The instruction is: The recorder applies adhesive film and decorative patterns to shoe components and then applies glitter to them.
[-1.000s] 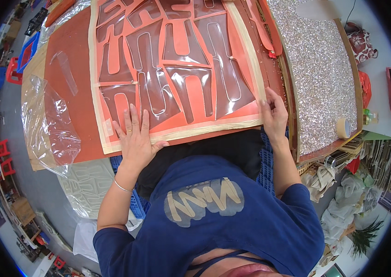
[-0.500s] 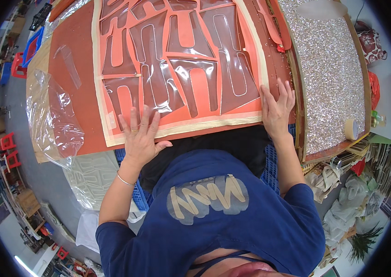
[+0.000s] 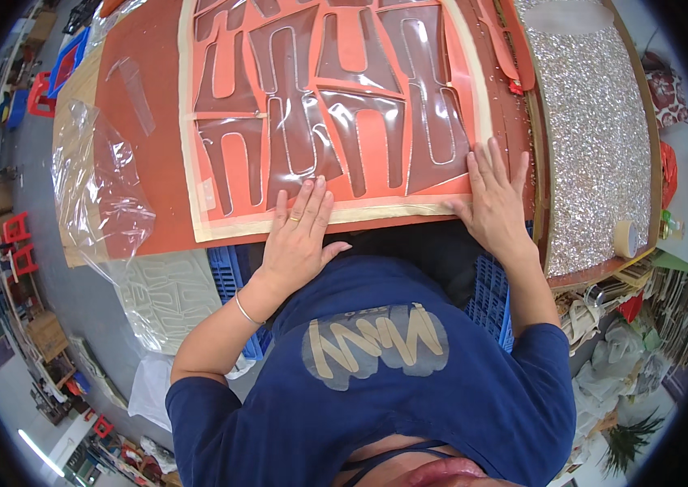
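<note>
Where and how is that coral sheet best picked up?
Likely by the cream border along the near edge, from the near side: the coral sheet lies flat, and that strip sits by the edge of the board, outside the glossy panels.

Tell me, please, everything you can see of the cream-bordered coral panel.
The coral panel, edged by a cream border, lies flat on a reddish-brown board, its far end out of view. Glossy, transparent-looking brownish shapes, several with long rounded slots, fill its middle. The left hand crosses its near edge; the right hand covers its near right corner.
</note>
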A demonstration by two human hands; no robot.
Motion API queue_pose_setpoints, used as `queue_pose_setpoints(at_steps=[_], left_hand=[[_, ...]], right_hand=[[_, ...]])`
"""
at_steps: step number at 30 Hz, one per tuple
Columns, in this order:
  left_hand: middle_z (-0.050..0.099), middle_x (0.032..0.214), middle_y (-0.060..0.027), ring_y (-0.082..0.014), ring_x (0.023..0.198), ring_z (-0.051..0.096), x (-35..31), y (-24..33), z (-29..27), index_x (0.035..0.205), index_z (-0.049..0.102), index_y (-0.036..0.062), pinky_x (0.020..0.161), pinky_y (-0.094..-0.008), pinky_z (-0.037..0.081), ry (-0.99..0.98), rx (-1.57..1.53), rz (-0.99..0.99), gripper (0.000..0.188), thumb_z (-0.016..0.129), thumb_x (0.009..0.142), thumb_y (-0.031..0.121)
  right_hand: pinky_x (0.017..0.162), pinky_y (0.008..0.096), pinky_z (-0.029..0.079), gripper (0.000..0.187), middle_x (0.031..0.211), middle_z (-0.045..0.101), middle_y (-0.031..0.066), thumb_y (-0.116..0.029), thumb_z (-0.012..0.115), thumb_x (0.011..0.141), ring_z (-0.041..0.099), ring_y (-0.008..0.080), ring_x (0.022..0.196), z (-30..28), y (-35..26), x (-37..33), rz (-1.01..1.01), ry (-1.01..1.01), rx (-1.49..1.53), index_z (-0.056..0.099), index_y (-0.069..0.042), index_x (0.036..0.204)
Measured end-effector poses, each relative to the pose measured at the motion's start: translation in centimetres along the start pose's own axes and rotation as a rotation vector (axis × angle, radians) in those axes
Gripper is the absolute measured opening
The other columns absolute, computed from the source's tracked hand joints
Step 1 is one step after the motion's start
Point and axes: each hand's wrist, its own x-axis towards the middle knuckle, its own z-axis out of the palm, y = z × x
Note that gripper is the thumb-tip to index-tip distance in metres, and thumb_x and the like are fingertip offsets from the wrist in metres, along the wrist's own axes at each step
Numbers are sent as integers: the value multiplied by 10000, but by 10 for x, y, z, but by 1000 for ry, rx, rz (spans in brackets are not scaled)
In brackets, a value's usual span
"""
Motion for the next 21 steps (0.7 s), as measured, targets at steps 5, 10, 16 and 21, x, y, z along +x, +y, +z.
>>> queue_pose_setpoints(at_steps=[5, 10, 16, 21], left_hand=[[294, 1479, -198, -329, 1397, 238, -15, 3, 0, 1395, 335, -24, 1135, -486, 170, -24, 4, -4, 778, 669, 783, 321], [289, 1482, -196, -333, 1398, 236, -20, 2, 0, 1395, 336, -28, 1139, -468, 175, -58, 11, -17, 765, 677, 769, 251], [290, 1453, -264, -399, 1375, 249, -36, 1, -19, 1384, 313, -71, 1116, -497, 209, -79, -28, -169, 774, 696, 777, 217], [286, 1436, -305, -412, 1367, 259, -34, 1, -21, 1356, 344, -96, 1108, -494, 236, -105, 4, -150, 744, 696, 785, 226]], right_hand=[[1115, 596, 56, 761, 1467, 304, 201, -392, 625, 815, 223, 338, 1398, -10, -53, 25, -87, 197, -19, 344, 47, 1370], [1118, 594, 94, 778, 1478, 282, 203, -373, 674, 771, 243, 311, 1396, 20, -109, 44, -478, -9, 432, 369, 23, 1368], [986, 480, 388, 401, 1155, 615, 150, -314, 672, 799, 546, 294, 1146, -2, -86, 76, -566, -37, 483, 628, -37, 1085], [691, 349, 463, 171, 862, 607, 78, -131, 648, 787, 562, 241, 797, -18, -62, 153, -432, 442, 352, 647, -31, 925]])
